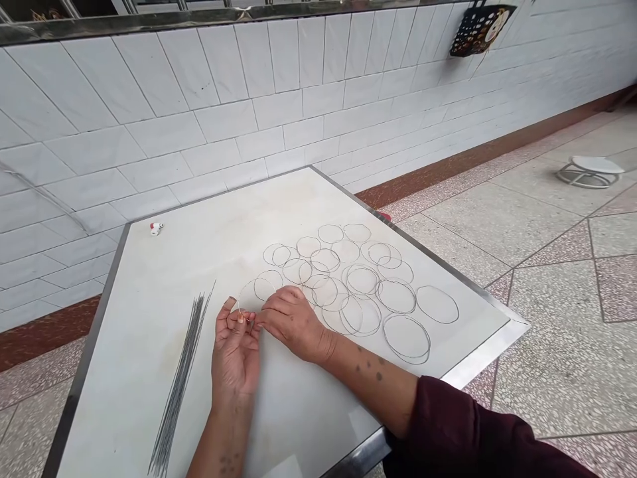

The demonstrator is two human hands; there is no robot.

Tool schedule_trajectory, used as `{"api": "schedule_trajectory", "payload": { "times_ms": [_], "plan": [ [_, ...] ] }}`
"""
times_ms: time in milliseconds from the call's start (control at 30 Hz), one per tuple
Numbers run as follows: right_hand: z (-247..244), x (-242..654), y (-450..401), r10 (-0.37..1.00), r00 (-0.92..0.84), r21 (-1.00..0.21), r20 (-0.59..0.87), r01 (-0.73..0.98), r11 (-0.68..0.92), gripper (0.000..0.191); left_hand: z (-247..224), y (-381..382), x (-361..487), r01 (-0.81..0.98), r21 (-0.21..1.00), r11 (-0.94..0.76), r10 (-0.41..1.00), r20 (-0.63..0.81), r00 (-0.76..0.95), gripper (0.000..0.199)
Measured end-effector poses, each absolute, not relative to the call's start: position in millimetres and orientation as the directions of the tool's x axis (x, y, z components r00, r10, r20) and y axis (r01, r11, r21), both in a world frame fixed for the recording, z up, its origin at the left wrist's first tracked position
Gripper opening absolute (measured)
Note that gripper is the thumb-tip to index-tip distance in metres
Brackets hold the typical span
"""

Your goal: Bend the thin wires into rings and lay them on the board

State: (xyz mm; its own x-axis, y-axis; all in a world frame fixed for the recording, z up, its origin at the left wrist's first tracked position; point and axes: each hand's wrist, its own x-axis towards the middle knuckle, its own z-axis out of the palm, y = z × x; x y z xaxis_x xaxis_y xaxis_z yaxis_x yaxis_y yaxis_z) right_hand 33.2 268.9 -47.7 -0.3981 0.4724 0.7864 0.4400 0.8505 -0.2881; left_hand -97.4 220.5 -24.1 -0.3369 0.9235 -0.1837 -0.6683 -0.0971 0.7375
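Note:
A thin wire ring (240, 297) stands up between my two hands over the table. My left hand (239, 345), palm upward, pinches the ring's lower part between thumb and fingers. Close against it, my right hand (293, 322) has its fingertips closed on the same wire, back of the hand up. The exact ends of the wire are hidden by the fingers. To the left of my left hand lies a bundle of straight wires (182, 385). Beyond and right of my right hand, many finished-looking wire rings (395, 295) lie flat, several overlapping.
The white table (164, 279) has a metal edge and stands by a tiled wall (223, 126). A small red and white object (156, 229) sits near its far left corner. A black basket (480, 30) hangs on the wall; a low round stool (590, 171) stands on the floor.

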Motion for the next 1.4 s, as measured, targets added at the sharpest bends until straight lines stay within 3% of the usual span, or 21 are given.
{"api": "schedule_trajectory", "payload": {
  "times_ms": [333,533,633,733,800,1000,1233,1400],
  "plan": [
    [-59,34,269,0.439,-0.506,-0.245,0.742,0.405,0.881,0.021,-24,220,-98,-0.69,0.714,-0.117,0.92,-0.183,-0.345,0.044],
    [-53,36,269,0.421,-0.475,-0.25,0.772,0.383,0.889,0.021,-26,221,-99,-0.712,0.693,-0.113,0.912,-0.213,-0.351,0.043],
    [-48,40,271,0.51,-0.321,-0.35,0.798,0.442,0.826,0.006,-28,223,-103,-0.728,0.67,-0.144,0.905,-0.208,-0.37,0.042],
    [-45,43,272,0.62,-0.143,-0.517,0.771,0.428,0.741,0.023,-29,224,-108,-0.735,0.656,-0.169,0.898,-0.204,-0.389,0.041],
    [-46,43,271,0.64,-0.172,-0.554,0.749,0.37,0.746,0.029,-29,224,-110,-0.733,0.659,-0.17,0.901,-0.198,-0.387,0.04],
    [-49,36,264,0.49,-0.471,-0.392,0.734,0.295,0.871,0.019,-25,222,-107,-0.729,0.664,-0.166,0.916,-0.169,-0.364,0.041],
    [-52,34,262,0.544,-0.451,-0.376,0.707,0.411,0.83,0.013,-24,223,-105,-0.726,0.668,-0.167,0.917,-0.165,-0.362,0.045],
    [-55,33,263,0.488,-0.445,-0.328,0.751,0.389,0.861,0.015,-25,222,-105,-0.703,0.696,-0.146,0.913,-0.178,-0.366,0.045]
  ]
}}
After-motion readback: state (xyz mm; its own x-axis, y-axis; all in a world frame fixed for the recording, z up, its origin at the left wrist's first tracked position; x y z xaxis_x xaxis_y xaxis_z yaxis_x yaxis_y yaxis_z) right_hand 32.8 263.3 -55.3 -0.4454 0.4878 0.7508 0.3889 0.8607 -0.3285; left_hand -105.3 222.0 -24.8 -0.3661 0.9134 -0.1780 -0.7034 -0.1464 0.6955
